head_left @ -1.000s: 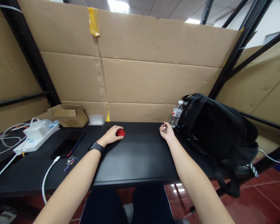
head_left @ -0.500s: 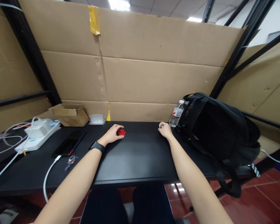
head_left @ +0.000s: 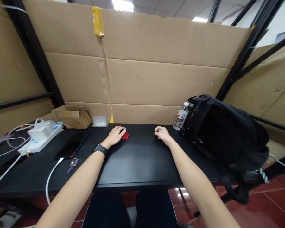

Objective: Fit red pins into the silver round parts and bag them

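Observation:
Toward the back of the black table lies a small heap of red pieces (head_left: 125,136), too small to name more exactly. My left hand (head_left: 115,135), with a dark watch on its wrist, rests against the heap's left side and covers part of it. Its fingers are loosely curved and apart, not closed round the pieces. Some way to the right, my right hand (head_left: 162,135) is closed just above the tabletop. A small greyish bit shows between its thumb and forefinger; its kind is hidden.
A water bottle (head_left: 181,116) and black backpack (head_left: 228,133) stand on the right. Leftward are a cardboard box (head_left: 73,118), a clear plastic packet (head_left: 100,121), a phone (head_left: 72,146), a keychain (head_left: 73,166) and a power strip (head_left: 41,141) with cables. Cardboard panels (head_left: 142,72) close off the back.
My right hand has moved left, away from the bottle, still closed. My left hand's thumb and fingers have drawn nearer each other and now cover more of the red heap.

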`<action>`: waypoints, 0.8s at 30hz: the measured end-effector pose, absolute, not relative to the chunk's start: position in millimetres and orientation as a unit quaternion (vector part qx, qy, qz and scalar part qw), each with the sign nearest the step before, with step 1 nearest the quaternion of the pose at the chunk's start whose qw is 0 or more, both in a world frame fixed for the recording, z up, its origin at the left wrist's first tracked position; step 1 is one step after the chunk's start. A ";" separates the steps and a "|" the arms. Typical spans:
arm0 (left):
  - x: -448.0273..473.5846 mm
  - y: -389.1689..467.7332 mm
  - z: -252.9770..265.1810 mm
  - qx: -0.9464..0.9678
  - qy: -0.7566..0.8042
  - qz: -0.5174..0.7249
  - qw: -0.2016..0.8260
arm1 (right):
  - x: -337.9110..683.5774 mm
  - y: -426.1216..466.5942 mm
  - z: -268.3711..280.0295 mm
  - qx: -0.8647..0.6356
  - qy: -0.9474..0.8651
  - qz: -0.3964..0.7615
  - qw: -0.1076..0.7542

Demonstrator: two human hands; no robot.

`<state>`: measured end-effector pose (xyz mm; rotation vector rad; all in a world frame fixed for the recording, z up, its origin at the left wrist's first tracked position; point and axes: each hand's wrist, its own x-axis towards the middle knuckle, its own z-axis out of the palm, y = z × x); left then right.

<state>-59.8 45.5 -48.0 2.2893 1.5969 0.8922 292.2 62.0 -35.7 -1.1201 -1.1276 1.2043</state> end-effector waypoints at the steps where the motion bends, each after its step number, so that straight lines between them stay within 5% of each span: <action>1: -60.7 46.1 -48.0 0.769 0.551 0.306 0.104 | 292.6 64.2 -35.1 -0.465 -0.439 0.528 0.559; 11: -62.3 51.8 -53.6 0.779 0.531 0.319 0.096 | 338.4 70.8 -20.8 -0.345 -0.130 0.607 0.704; 24: -63.2 51.9 -54.2 0.785 0.522 0.320 0.095 | 349.6 61.0 -0.4 -0.265 -0.019 0.623 0.735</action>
